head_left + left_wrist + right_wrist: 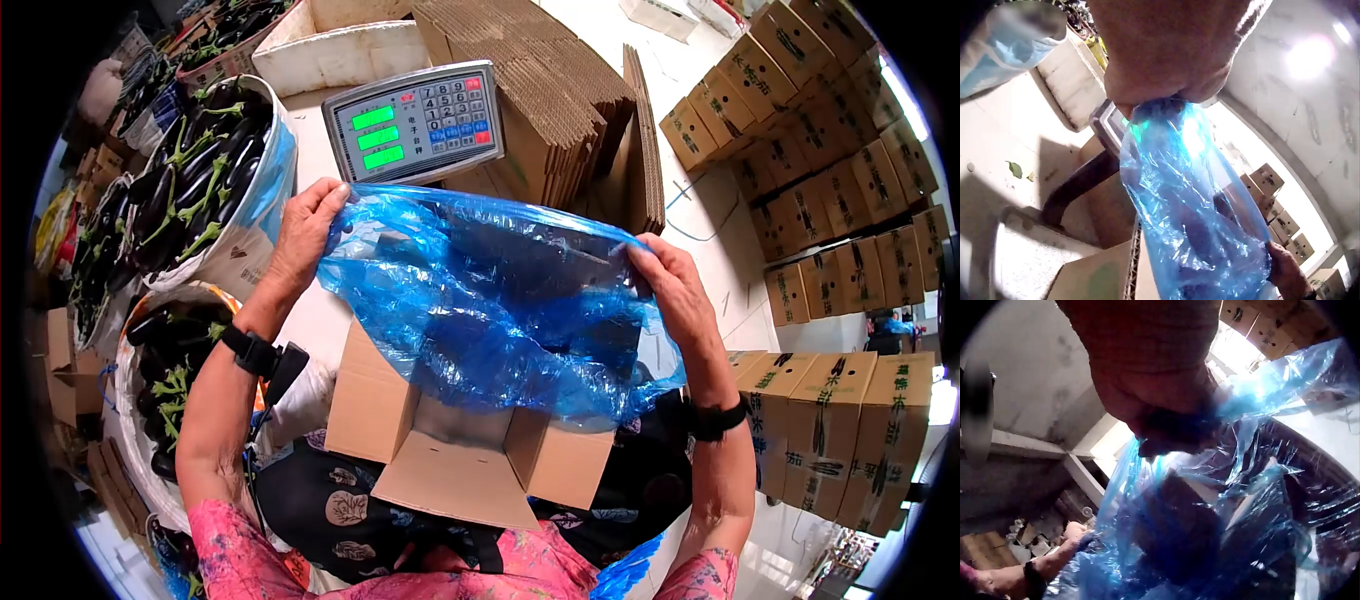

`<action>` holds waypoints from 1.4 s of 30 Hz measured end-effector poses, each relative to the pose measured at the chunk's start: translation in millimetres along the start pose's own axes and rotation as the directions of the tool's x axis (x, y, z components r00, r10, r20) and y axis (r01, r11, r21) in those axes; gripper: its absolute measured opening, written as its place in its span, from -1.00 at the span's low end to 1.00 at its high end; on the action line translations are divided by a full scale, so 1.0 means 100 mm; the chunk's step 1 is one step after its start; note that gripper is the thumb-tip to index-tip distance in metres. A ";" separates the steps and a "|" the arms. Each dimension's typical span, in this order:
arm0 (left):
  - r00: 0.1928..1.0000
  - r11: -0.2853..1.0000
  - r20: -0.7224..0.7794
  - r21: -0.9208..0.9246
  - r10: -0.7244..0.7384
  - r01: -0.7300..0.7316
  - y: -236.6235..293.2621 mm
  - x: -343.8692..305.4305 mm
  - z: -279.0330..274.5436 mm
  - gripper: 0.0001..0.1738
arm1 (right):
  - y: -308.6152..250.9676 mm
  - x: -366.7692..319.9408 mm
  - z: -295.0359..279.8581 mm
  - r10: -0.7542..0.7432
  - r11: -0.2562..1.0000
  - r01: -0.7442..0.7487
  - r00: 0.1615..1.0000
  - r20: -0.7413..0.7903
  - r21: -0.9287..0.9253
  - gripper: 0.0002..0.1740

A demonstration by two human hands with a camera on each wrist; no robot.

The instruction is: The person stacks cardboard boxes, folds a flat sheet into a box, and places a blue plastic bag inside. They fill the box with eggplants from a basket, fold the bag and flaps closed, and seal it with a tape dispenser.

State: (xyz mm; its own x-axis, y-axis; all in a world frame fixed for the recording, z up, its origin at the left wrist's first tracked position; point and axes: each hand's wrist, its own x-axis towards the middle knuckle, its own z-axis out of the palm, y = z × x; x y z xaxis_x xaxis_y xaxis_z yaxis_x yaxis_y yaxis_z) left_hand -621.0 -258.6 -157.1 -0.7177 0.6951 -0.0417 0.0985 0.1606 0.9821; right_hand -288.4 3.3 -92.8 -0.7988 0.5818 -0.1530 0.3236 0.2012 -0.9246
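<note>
A thin blue plastic bag (pixel 500 290) is stretched wide between both hands in the head view. My left hand (pixel 308 228) pinches its upper left corner, thumb against fingers. At the opposite corner my right hand (pixel 678 290) grips the edge. Below the bag stands a cardboard box (pixel 455 480) with its flaps folded outward, its far part hidden behind the plastic. In the left wrist view the bag (pixel 1197 219) hangs down from the left hand (pixel 1166 69). Bunched film (pixel 1166 531) spreads under the right hand (pixel 1160 394) in the right wrist view.
A digital scale display (pixel 415 122) with green-lit readouts stands ahead. Beyond it lie stacked flat cardboard sheets (pixel 530 80) and a white foam box (pixel 340 50). Sacks of eggplants (pixel 200 170) line the left. Stacked printed cartons (pixel 830 430) fill the right side.
</note>
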 end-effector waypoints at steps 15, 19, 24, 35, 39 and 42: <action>0.908 0.786 0.322 0.618 -0.268 0.013 -1.30 -0.16 -0.14 -0.76 | 0.92 0.07 -0.13 -0.364 0.662 0.060 0.897 -0.250 -0.747 -0.87; 0.961 0.919 0.078 0.321 -0.267 0.229 -0.99 -0.32 -0.35 -0.79 | 0.00 -0.52 0.13 -0.319 0.851 0.203 0.933 -0.169 -0.485 -0.82; 0.998 0.969 0.041 0.243 -0.052 0.041 0.10 -0.58 -0.12 -0.81 | 0.01 -0.77 0.68 -0.398 0.720 0.462 0.886 0.237 -0.519 -0.44; 0.780 0.696 0.543 0.428 0.312 -0.577 0.46 -1.05 0.41 -0.57 | 0.31 -0.98 0.78 -0.434 0.609 0.323 0.900 0.037 -0.725 -0.80; 0.763 0.592 0.491 0.488 0.421 -0.641 0.45 -0.91 0.46 -0.39 | 0.15 -0.96 0.62 -0.254 0.923 0.205 0.961 -0.114 -0.324 -0.95; 0.716 0.546 0.496 0.466 0.491 -0.696 0.46 -0.83 0.54 -0.19 | 0.11 -0.95 0.54 -0.070 0.997 0.067 0.996 -0.057 -0.049 -0.87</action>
State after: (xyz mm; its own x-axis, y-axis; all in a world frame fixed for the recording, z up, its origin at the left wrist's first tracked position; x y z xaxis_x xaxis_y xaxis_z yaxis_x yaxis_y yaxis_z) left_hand -519.7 -271.6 -118.8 -0.1240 0.9243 0.3609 0.8747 -0.0699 0.4795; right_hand -236.6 -92.6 -107.4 -0.7894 0.6101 -0.0681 0.2941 0.2784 -0.9143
